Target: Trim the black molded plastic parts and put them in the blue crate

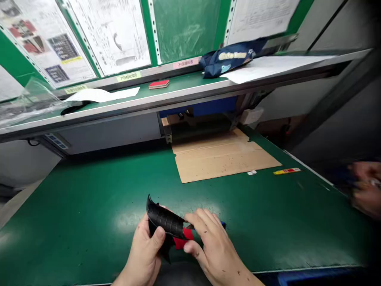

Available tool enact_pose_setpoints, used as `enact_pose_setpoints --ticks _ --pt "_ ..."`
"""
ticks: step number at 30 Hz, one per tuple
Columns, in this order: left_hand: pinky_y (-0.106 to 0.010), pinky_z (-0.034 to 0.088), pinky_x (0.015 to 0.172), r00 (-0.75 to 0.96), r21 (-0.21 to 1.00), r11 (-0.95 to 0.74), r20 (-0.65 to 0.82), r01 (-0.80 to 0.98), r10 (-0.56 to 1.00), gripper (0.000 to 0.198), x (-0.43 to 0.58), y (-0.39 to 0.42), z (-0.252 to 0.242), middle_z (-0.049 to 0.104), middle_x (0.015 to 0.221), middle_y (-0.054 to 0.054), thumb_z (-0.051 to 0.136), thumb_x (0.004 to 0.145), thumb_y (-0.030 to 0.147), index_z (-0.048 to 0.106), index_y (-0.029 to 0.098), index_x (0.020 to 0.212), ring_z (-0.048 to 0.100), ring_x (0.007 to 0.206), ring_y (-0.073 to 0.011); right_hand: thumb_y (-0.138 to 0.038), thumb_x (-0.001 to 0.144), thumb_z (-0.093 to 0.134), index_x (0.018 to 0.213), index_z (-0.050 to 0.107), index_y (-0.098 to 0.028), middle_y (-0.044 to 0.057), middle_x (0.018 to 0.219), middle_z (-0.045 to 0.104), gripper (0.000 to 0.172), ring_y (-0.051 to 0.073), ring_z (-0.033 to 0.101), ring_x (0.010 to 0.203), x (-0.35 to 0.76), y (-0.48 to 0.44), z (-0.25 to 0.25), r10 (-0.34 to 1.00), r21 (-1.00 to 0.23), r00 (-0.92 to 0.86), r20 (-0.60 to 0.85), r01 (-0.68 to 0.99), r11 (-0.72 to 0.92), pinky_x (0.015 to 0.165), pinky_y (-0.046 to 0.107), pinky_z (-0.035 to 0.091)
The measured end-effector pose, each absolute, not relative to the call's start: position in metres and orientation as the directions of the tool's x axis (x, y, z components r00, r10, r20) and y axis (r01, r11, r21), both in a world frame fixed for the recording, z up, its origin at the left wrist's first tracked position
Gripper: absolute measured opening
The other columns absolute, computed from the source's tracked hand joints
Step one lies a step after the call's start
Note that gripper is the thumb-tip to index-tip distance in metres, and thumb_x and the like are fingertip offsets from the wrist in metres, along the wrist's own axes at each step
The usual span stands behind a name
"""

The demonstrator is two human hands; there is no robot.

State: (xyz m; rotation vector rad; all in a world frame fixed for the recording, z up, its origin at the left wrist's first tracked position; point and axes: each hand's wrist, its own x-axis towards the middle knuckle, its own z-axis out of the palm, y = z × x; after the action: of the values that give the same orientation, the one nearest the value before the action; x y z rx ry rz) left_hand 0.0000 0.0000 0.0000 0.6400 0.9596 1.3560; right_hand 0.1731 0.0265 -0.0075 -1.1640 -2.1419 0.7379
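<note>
My left hand [145, 250] grips a black ribbed plastic part [163, 219], curved with a pointed tip, thumb pressed on its lower side. My right hand [212, 242] pinches the part's right end, where a red piece [183, 237] shows between my fingers; a bit of blue [223, 225] peeks out behind the knuckles. Both hands hover low over the green table mat [89, 214] near its front edge.
A flattened cardboard sheet [223, 157] lies at the back centre. A small white tag [251, 172] and a yellow-red strip [287, 171] lie right of it. Another person's hands [364, 186] are at the right edge. The shelf [178, 93] above holds papers, a red pad [158, 84] and a blue bag [229, 59].
</note>
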Motion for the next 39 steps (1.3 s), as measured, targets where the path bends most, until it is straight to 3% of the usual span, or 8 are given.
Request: enact_pose_setpoints --ticks 5,9,19,23,26,29,35,39 --pt "-0.027 0.049 0.082 -0.071 0.802 0.152 -0.234 -0.577 0.970 0.050 0.006 -0.011 0.010 0.067 0.097 -0.006 0.078 0.068 0.043 0.062 0.020 0.110 0.062 0.091 -0.0188 -0.071 0.085 0.016 0.102 0.053 -0.022 0.004 0.087 0.051 0.063 0.022 0.043 0.077 0.174 0.026 -0.007 0.845 -0.672 -0.457 0.277 0.537 0.511 0.069 0.035 0.032" --pt "-0.029 0.049 0.083 -0.030 0.776 0.206 -0.278 -0.597 0.960 0.051 0.007 -0.014 0.010 0.068 0.098 -0.007 0.076 0.071 0.042 0.060 0.020 0.114 0.064 0.088 -0.0197 -0.067 0.088 0.012 0.102 0.053 -0.022 0.005 0.086 0.051 0.063 0.022 0.042 0.075 0.175 0.025 -0.007 0.844 -0.611 -0.443 0.303 0.589 0.529 0.068 0.036 0.030" --pt "-0.032 0.048 0.088 -0.056 0.847 0.194 -0.254 -0.494 0.966 0.046 -0.002 -0.016 -0.002 0.069 0.103 -0.008 0.076 0.071 0.042 0.064 0.019 0.109 0.063 0.095 -0.0219 -0.041 0.096 0.036 0.072 0.043 -0.021 0.000 0.075 0.050 0.032 0.019 0.038 0.070 0.173 0.030 -0.016 0.809 -0.523 -0.546 0.218 0.635 0.569 0.063 0.032 0.023" --pt "-0.030 0.049 0.088 -0.056 0.869 0.189 -0.240 -0.457 0.969 0.045 -0.005 -0.014 -0.007 0.069 0.103 -0.007 0.078 0.069 0.042 0.066 0.021 0.107 0.064 0.096 -0.0217 -0.041 0.098 0.030 0.069 0.038 -0.021 0.000 0.071 0.050 0.036 0.018 0.038 0.066 0.176 0.035 -0.017 0.788 -0.607 -0.596 0.156 0.571 0.553 0.062 0.032 0.025" --pt "-0.030 0.050 0.088 -0.106 0.861 0.175 -0.254 -0.477 0.961 0.044 0.000 -0.012 -0.002 0.070 0.100 -0.006 0.080 0.066 0.041 0.068 0.020 0.104 0.065 0.096 -0.0222 -0.057 0.096 0.018 0.069 0.034 -0.022 -0.002 0.068 0.048 0.047 0.016 0.040 0.064 0.179 0.037 -0.017 0.748 -0.761 -0.651 0.131 0.418 0.497 0.062 0.031 0.029" --pt "-0.034 0.050 0.090 -0.105 0.825 0.176 -0.272 -0.537 0.956 0.046 0.006 -0.012 0.003 0.070 0.100 -0.008 0.082 0.063 0.040 0.069 0.019 0.102 0.065 0.100 -0.0262 -0.068 0.090 0.018 0.073 0.036 -0.023 -0.001 0.073 0.046 0.052 0.017 0.043 0.069 0.179 0.034 -0.016 0.793 -0.861 -0.589 0.156 0.312 0.401 0.064 0.031 0.033" --pt "-0.039 0.044 0.101 -0.038 0.725 0.232 -0.335 -0.649 0.941 0.046 0.009 -0.012 0.000 0.070 0.104 -0.008 0.083 0.061 0.039 0.071 0.021 0.101 0.063 0.107 -0.0273 -0.070 0.088 0.016 0.090 0.046 -0.022 0.004 0.087 0.048 0.056 0.021 0.045 0.078 0.169 0.025 -0.016 0.868 -0.864 -0.451 0.208 0.331 0.379 0.072 0.037 0.036" --pt "-0.036 0.043 0.101 -0.053 0.737 0.239 -0.348 -0.632 0.936 0.046 0.004 -0.013 -0.005 0.069 0.110 -0.007 0.083 0.063 0.038 0.070 0.021 0.103 0.063 0.107 -0.0258 -0.066 0.090 0.015 0.081 0.042 -0.022 0.002 0.081 0.049 0.052 0.019 0.045 0.074 0.171 0.030 -0.012 0.824 -0.863 -0.544 0.155 0.332 0.382 0.069 0.035 0.037"
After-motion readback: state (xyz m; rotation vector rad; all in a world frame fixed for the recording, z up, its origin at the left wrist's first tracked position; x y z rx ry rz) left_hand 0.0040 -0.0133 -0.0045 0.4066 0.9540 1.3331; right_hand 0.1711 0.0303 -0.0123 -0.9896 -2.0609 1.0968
